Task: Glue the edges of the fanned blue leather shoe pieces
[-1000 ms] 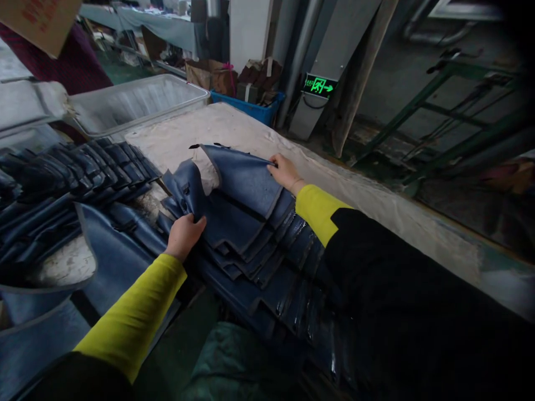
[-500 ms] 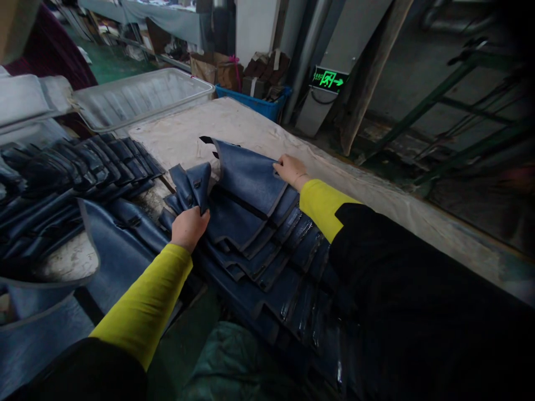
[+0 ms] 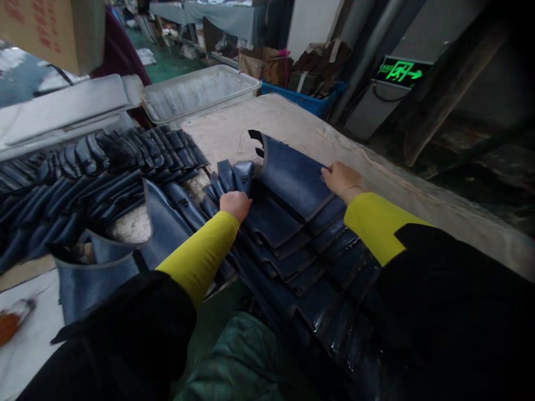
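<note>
A dark blue, leather-like panel [image 3: 292, 172] with grey-bound edges lies uppermost on a fanned stack of similar panels [image 3: 288, 256]. Two short black straps stick out at its far left corner. My right hand [image 3: 343, 179] pinches the panel's right edge between thumb and fingers. To the left, my left hand [image 3: 236, 205] is closed around a bunch of folded blue flaps [image 3: 236, 174] that fan out above the fist. Its fingertips are mostly hidden. Another blue piece with a curved, bound edge [image 3: 161, 234] lies beside my left forearm.
Rows of folded blue pieces [image 3: 104, 159] cover the left side. Beyond the cloth-covered table [image 3: 284, 120] are a translucent plastic tub [image 3: 200, 94] and a blue crate [image 3: 301, 100] holding brown bundles. A cardboard box [image 3: 54, 33] juts in at upper left. A lit exit sign [image 3: 403, 72] stands at right.
My view has turned left, so the scene sits farther right in the picture. Both hands keep their holds, on the flaps and on the panel's edge.
</note>
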Demonstrator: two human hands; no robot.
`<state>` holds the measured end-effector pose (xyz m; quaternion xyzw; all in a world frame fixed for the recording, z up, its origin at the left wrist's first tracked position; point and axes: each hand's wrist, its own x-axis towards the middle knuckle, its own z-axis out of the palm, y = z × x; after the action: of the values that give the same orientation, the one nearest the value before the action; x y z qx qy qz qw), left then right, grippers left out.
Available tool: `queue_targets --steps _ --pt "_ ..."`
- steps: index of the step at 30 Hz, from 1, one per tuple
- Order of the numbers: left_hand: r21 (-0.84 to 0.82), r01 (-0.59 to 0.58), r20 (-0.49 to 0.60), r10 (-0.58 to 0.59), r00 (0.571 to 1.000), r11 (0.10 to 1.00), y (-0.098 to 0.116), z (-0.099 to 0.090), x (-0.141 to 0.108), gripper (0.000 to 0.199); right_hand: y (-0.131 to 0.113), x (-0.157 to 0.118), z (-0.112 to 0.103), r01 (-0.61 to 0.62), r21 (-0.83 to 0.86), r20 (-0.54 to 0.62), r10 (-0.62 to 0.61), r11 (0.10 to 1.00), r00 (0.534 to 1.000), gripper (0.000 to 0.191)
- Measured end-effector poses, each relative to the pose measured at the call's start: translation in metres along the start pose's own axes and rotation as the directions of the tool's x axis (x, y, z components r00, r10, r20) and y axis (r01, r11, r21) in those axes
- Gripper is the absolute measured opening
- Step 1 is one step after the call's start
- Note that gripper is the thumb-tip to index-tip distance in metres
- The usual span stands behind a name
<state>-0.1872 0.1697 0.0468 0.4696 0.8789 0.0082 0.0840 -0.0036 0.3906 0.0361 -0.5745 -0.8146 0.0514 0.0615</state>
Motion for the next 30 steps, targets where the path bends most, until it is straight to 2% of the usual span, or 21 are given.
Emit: queue_targets --steps 2,4,6,8,11,14,17,19,20,21,23,24,26,28,30 --pt "-0.002 -0.007 0.015 0.007 1.0 1.0 0.0 -0.006 0.004 0.053 0.001 -0.004 -0.007 0.018 -0.002 0.009 -0.018 1.0 1.0 0.039" --pt "-0.017 -0.013 0.006 0.013 1.0 1.0 -0.007 -0.016 0.003 0.062 -0.001 -0.01 -0.018 0.078 0.002 -0.034 -0.078 0.997 0.996 0.043" --pt "-0.049 -0.032 -0.043 0.029 0.999 0.998 -0.024 -0.03 -0.006 0.065 -0.008 -0.02 -0.03 0.176 0.002 -0.111 -0.175 0.984 0.978 0.044" --pt "-0.08 -0.046 -0.116 0.036 0.993 0.996 -0.055 -0.046 -0.024 0.058 -0.022 -0.036 -0.042 0.304 0.012 -0.171 -0.298 0.953 0.939 0.04" --pt "-0.111 0.005 -0.214 -0.029 0.976 0.994 -0.123 -0.062 -0.068 0.045 -0.061 -0.073 -0.056 0.488 0.091 -0.192 -0.466 0.868 0.864 0.032" --pt "-0.201 0.169 -0.257 -0.219 0.941 0.965 -0.21 -0.057 -0.13 0.04 -0.114 -0.122 -0.06 0.628 0.239 -0.16 -0.608 0.74 0.777 0.023" --pt "-0.384 0.35 -0.219 -0.453 0.864 0.854 -0.292 -0.029 -0.201 0.045 -0.166 -0.175 -0.051 0.713 0.374 -0.12 -0.731 0.593 0.671 0.02" --pt "-0.484 0.458 -0.177 -0.596 0.783 0.745 -0.329 -0.002 -0.249 0.051 -0.194 -0.204 -0.037 0.709 0.441 -0.049 -0.775 0.55 0.631 0.02" --pt "-0.553 0.506 -0.118 -0.664 0.738 0.662 -0.34 0.011 -0.27 0.056 -0.206 -0.217 -0.029 0.687 0.463 0.01 -0.778 0.561 0.628 0.019" --pt "-0.626 0.539 -0.033 -0.71 0.703 0.563 -0.345 0.024 -0.289 0.061 -0.216 -0.227 -0.019 0.654 0.473 0.077 -0.767 0.59 0.637 0.019" --pt "-0.731 0.564 0.147 -0.719 0.68 0.383 -0.344 0.043 -0.316 0.068 -0.23 -0.242 0.0 0.577 0.466 0.198 -0.715 0.671 0.67 0.02" --pt "-0.766 0.56 0.213 -0.697 0.684 0.315 -0.34 0.049 -0.323 0.069 -0.234 -0.247 0.009 0.539 0.455 0.244 -0.682 0.709 0.69 0.022" --pt "-0.822 0.527 0.278 -0.653 0.704 0.217 -0.329 0.054 -0.33 0.067 -0.24 -0.253 0.024 0.478 0.442 0.296 -0.627 0.759 0.721 0.027" --pt "-0.867 0.481 0.311 -0.619 0.721 0.126 -0.319 0.052 -0.329 0.063 -0.241 -0.256 0.034 0.431 0.448 0.324 -0.592 0.783 0.738 0.026" --pt "-0.88 0.474 0.402 -0.534 0.744 -0.002 -0.311 0.047 -0.326 0.056 -0.243 -0.258 0.037 0.397 0.47 0.332 -0.575 0.788 0.748 0.021"
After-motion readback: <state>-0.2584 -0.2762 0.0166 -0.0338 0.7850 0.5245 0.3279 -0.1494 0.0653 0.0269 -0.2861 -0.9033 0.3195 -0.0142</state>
